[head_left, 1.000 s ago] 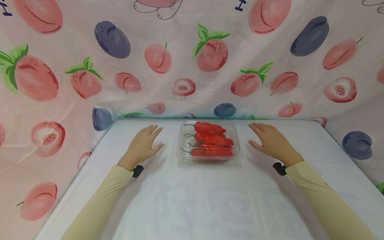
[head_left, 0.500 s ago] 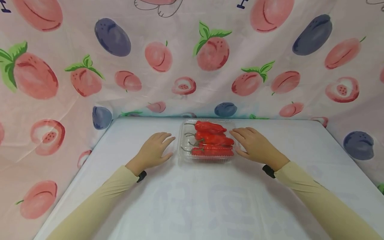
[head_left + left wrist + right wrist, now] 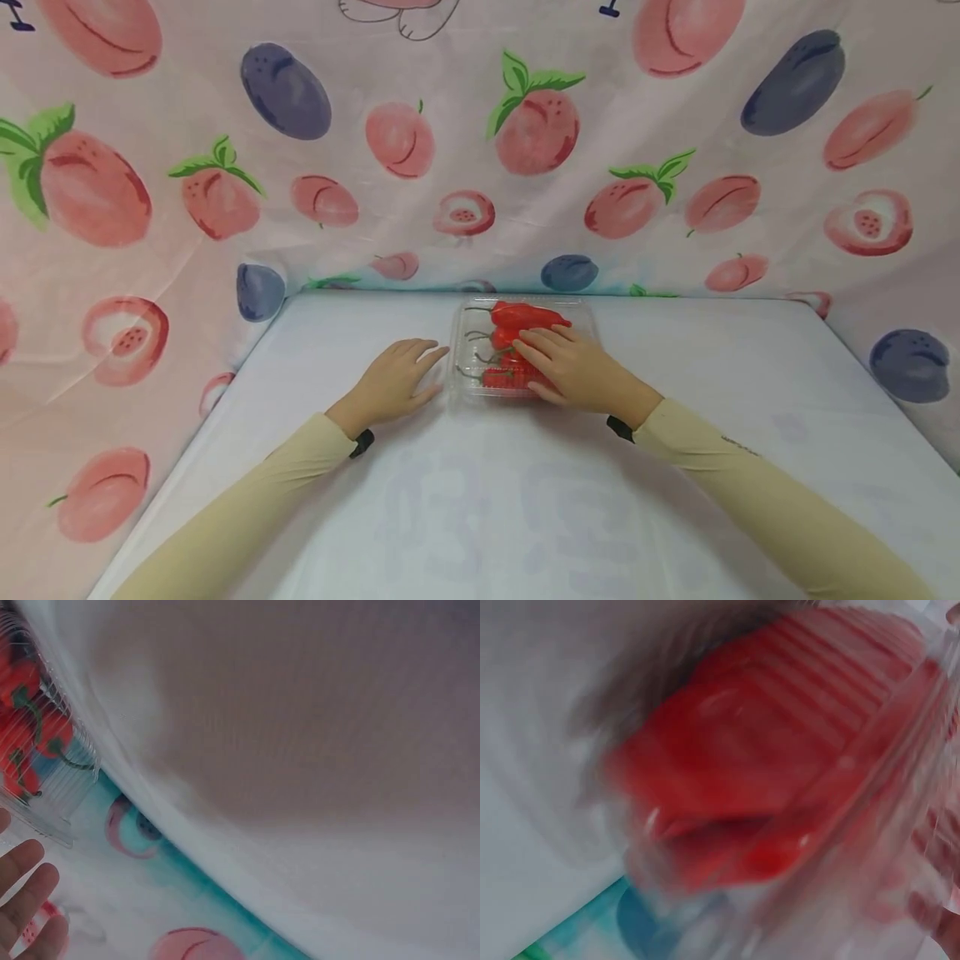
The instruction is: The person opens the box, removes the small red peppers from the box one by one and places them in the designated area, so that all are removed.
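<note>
A transparent plastic clamshell box [image 3: 461, 354] sits at the far middle of the table in the head view. Inside it lie several red peppers [image 3: 525, 315] with thin green stems pointing left. My right hand [image 3: 576, 369] is over the box's right half, fingers extended across the lid and hiding part of the peppers. Just beside the box's left wall is my left hand [image 3: 393, 382], its fingers spread and slightly bent, holding nothing. The left wrist view has its fingers [image 3: 30, 889] below the ribbed box wall [image 3: 71, 799]. Motion blurs the peppers [image 3: 735, 750] in the right wrist view.
White cloth covers the table [image 3: 487, 500]. Behind the box hangs a fruit-printed curtain [image 3: 337, 258], which also closes off both sides. The box stands close to the table's back edge.
My right hand has swept left from beside the box to over its lid. My left hand has moved right, up to the box's left side. The box stays in place.
</note>
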### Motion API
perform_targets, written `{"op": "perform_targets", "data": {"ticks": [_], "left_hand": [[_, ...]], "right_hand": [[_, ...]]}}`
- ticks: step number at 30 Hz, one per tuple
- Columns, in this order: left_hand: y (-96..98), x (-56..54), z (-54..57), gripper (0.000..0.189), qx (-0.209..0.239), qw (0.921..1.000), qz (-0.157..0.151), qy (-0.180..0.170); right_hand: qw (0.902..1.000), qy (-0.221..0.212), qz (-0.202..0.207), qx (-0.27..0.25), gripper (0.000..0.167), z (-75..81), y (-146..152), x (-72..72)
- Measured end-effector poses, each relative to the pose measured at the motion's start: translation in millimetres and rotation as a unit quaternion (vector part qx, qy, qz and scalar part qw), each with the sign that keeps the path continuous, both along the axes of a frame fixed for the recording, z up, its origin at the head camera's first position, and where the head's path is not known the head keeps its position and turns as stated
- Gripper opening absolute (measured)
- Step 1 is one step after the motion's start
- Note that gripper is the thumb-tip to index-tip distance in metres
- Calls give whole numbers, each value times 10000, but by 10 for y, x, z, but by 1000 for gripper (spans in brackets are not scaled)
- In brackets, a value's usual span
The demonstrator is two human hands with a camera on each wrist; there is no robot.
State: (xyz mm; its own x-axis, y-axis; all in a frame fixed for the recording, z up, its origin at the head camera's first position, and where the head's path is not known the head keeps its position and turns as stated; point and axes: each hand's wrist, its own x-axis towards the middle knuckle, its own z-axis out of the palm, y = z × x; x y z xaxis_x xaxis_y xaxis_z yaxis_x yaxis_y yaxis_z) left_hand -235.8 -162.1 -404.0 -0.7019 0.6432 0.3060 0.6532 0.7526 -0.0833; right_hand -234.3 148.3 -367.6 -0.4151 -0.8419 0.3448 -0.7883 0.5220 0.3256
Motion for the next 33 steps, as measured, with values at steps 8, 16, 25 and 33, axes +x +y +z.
{"op": "perform_targets", "data": {"ticks": [8, 16, 25, 33], "left_hand": [[41, -15, 5, 54, 104, 9999, -7, -99], [50, -25, -10, 56, 155, 9995, 33, -260], [55, -23, -37, 58, 310, 9953, 223, -889], [23, 38, 14, 61, 1257, 9632, 262, -2362]], "right_hand": [[9995, -268, -42, 134, 58, -72, -269, -12], [9992, -376, -81, 51, 60, -175, -459, -49], [9986, -513, -71, 147, 60, -216, -609, -36], [9980, -552, -203, 209, 59, -208, -666, -18]]}}
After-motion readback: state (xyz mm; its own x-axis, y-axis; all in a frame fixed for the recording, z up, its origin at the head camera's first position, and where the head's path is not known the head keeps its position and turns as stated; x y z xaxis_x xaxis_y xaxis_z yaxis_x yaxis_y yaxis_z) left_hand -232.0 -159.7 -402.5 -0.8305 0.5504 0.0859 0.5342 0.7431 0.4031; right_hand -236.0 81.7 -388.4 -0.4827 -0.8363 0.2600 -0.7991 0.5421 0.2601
